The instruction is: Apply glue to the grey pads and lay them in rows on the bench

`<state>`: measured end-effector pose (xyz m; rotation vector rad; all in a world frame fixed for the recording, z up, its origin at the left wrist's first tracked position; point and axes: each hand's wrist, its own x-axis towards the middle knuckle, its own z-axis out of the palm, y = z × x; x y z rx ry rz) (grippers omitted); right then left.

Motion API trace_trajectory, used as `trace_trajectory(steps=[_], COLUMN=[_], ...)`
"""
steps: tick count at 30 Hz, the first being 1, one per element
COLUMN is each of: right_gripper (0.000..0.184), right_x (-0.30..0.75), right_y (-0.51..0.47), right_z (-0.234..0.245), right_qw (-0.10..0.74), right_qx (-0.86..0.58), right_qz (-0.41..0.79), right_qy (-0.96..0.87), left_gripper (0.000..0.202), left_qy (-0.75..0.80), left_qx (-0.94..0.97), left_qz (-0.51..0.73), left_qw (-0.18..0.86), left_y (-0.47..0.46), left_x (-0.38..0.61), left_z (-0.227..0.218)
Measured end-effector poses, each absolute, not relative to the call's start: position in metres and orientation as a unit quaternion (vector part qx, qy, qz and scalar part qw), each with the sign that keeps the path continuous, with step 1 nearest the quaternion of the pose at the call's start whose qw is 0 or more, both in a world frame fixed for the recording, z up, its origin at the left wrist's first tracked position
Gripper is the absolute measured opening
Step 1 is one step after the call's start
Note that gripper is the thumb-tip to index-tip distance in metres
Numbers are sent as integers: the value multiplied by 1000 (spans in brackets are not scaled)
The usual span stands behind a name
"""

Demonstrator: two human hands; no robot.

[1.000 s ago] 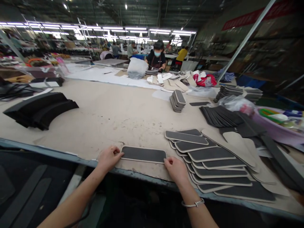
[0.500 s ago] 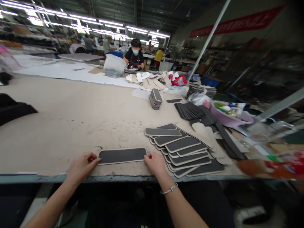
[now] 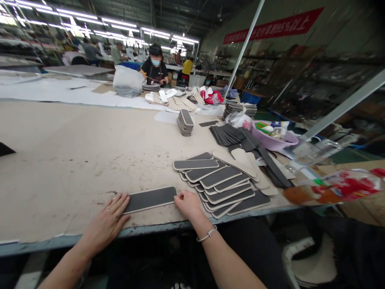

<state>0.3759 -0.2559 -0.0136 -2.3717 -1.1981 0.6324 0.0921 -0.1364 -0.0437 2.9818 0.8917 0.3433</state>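
Note:
A dark grey rounded strip with a beige border (image 3: pixel 152 198) lies flat on the table close to its front edge. My left hand (image 3: pixel 110 216) rests open, fingers stretched out, over the strip's left end and the table beside it. At the other end, my right hand (image 3: pixel 189 204) pinches the strip's right edge between thumb and fingers. Just right of that hand, a spread pile of similar grey strips with beige borders (image 3: pixel 222 178) overlaps in rows. The strip's left end is partly hidden under my left fingers.
A small stack of similar pieces (image 3: pixel 185 122) stands farther back. Fanned black pieces (image 3: pixel 227 134), a lilac basin (image 3: pixel 275 140) and a red plastic bag (image 3: pixel 355 182) lie to the right. A masked co-worker (image 3: pixel 155 70) sits across the table, near a white bag (image 3: pixel 128 81).
My left hand has gone from pinching the strip's left end to lying flat over it. My right hand still pinches the right end. The camera view has shifted and tilted.

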Motion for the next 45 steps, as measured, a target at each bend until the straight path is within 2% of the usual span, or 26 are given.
trace_trajectory(steps=[6,11,15,18,24,28,33,35,41,45], right_gripper=[32,39,65,77,74,74,62,60,75,74], right_x=[383,359,318,309,341,344,341,342,341,340], right_y=[-265,-269,-255,-249,-258,-261,-262,-263,-265,-264], right_z=[-10,6,5,-8,-31,-37,-47,-49,-48,-43], right_qw=[233,274,264,220,155,122,53,29,63,73], right_qx=[-834,-818,-684,-662,-717,-718,-715,-711,-719,-723], right_qz=[242,153,148,173,164,144,115,108,84,110], right_qy=[-439,-482,-664,-695,-660,-670,-688,-694,-687,-678], left_gripper=[65,67,67,64,55,59,73,78,72,64], left_qy=[290,294,285,279,318,392,214,200,298,345], left_qx=[950,947,949,952,946,919,968,966,947,935], left_qz=[116,127,134,123,67,49,14,14,-12,-19], left_qw=[26,28,17,6,17,14,130,162,118,83], left_y=[-136,-135,-132,-134,-141,-165,-197,-198,-168,-146], left_x=[90,89,88,88,88,114,188,203,144,101], left_z=[-47,-53,-57,-54,-39,-24,-17,-19,-22,-23])
